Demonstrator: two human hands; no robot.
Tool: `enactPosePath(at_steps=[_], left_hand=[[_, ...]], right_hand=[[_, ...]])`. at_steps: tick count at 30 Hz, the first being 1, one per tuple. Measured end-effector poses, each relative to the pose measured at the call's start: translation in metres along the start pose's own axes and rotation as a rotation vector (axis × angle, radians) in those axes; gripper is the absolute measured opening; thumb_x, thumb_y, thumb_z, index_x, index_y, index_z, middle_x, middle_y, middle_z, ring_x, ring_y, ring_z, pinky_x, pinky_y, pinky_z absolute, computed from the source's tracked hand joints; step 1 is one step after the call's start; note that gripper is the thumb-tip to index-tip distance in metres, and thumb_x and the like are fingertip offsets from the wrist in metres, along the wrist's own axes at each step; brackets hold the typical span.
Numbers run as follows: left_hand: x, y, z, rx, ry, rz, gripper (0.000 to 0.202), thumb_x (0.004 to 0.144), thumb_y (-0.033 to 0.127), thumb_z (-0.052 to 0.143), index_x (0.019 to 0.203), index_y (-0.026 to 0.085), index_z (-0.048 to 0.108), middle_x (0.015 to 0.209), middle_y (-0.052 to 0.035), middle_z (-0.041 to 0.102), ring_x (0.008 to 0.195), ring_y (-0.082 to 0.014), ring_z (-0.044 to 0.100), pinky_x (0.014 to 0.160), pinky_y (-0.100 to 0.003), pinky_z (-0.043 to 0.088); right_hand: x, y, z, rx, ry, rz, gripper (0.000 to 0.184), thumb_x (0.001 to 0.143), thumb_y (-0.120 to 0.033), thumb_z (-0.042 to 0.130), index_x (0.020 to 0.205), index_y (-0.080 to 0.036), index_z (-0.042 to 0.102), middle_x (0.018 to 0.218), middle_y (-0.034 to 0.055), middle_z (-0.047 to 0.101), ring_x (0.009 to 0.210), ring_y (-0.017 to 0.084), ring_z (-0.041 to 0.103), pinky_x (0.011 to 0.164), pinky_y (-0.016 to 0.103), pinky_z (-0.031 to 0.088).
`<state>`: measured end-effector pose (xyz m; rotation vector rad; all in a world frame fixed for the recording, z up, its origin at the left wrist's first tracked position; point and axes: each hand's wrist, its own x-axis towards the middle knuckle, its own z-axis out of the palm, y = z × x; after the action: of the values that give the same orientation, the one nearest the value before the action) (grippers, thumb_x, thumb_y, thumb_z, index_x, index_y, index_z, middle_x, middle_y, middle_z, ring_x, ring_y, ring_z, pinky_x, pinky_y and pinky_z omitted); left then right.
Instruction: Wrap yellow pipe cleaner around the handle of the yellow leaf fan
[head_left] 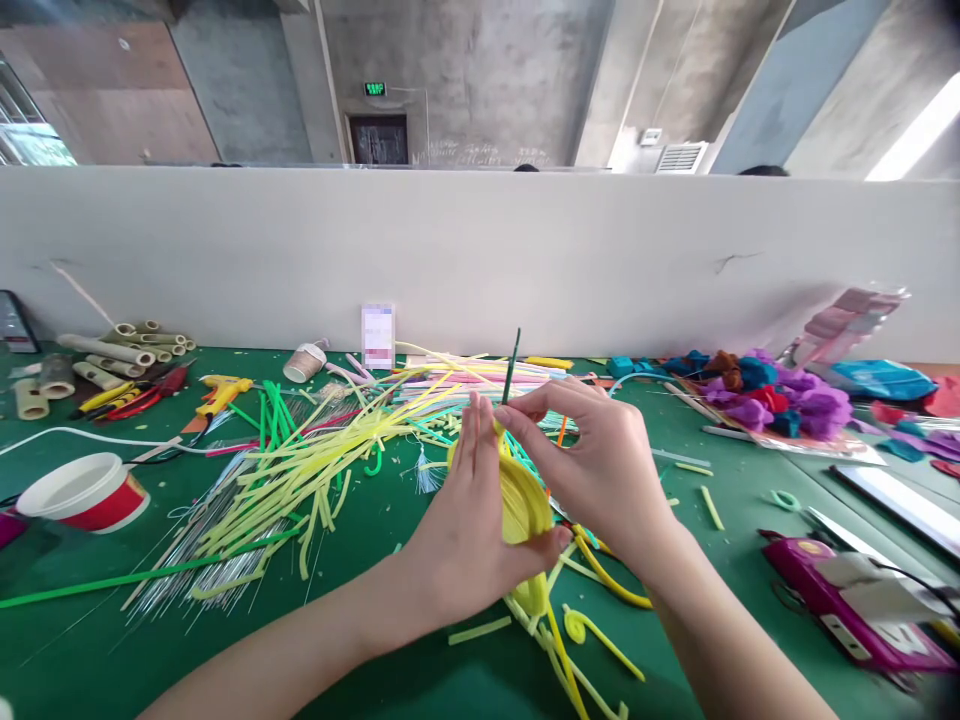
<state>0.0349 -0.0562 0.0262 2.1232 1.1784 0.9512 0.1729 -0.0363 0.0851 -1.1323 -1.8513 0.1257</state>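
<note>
Bare forearms (292, 640), two, nearest on my remote view. Left hand (457, 540): fingers straight and together, thumb spread apart, a yellow coil (521, 500) held in the gap between. Right hand (600, 450): thumb and forefinger pinched on a near-upright dark green stick (512, 365), just above the coil.

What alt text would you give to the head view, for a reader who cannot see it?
A person's left grip holds a rounded yellow piece while the right grip pinches a thin dark green stick over a green table. Nearby are pale yellow strips, a yellow glue gun, a paper cup and a magenta power strip.
</note>
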Motion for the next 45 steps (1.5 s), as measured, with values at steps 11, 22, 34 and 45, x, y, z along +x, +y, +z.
enactPosePath(at_steps=[11, 22, 34, 45], left_hand=[[0.019, -0.012, -0.05, -0.329, -0.17, 0.031, 0.064, 0.067, -0.001, 0.038, 0.115, 0.022, 0.074, 0.107, 0.0016, 0.075, 0.097, -0.0215, 0.068, 0.089, -0.031, 0.051], [0.019, -0.012, -0.068, -0.369, -0.415, 0.084, 0.062, 0.064, 0.001, 0.04, 0.105, 0.022, 0.081, 0.097, -0.0002, 0.079, 0.094, -0.0231, 0.071, 0.083, -0.029, 0.053], [0.031, -0.036, -0.069, -0.55, -0.43, -0.071, 0.067, 0.058, 0.002, 0.043, 0.111, 0.023, 0.078, 0.105, -0.0003, 0.078, 0.102, -0.0255, 0.069, 0.076, -0.027, 0.05], [0.037, -0.048, -0.087, -0.353, -0.551, 0.068, 0.052, 0.085, 0.013, 0.06, 0.134, 0.027, 0.058, 0.132, -0.005, 0.064, 0.121, -0.0256, 0.058, 0.099, -0.036, 0.046]], right_hand=[[0.005, 0.002, -0.006, 0.242, -0.101, 0.02, 0.013, 0.086, -0.02, 0.066, 0.073, -0.022, 0.069, 0.076, -0.0008, 0.074, 0.075, 0.018, 0.067, 0.076, 0.032, 0.05], [0.002, 0.003, -0.009, 0.558, -0.347, 0.088, 0.016, 0.087, -0.03, 0.071, 0.075, -0.02, 0.067, 0.067, -0.002, 0.066, 0.063, 0.013, 0.058, 0.064, 0.028, 0.044], [0.013, 0.026, 0.001, 0.711, -0.375, 0.163, 0.04, 0.098, -0.049, 0.051, 0.097, -0.019, 0.077, 0.095, 0.0059, 0.076, 0.091, 0.017, 0.068, 0.084, 0.03, 0.051], [0.016, 0.029, 0.005, 0.651, -0.494, 0.175, 0.033, 0.088, -0.051, 0.066, 0.091, -0.019, 0.073, 0.09, 0.0043, 0.072, 0.086, 0.018, 0.066, 0.078, 0.03, 0.053]])
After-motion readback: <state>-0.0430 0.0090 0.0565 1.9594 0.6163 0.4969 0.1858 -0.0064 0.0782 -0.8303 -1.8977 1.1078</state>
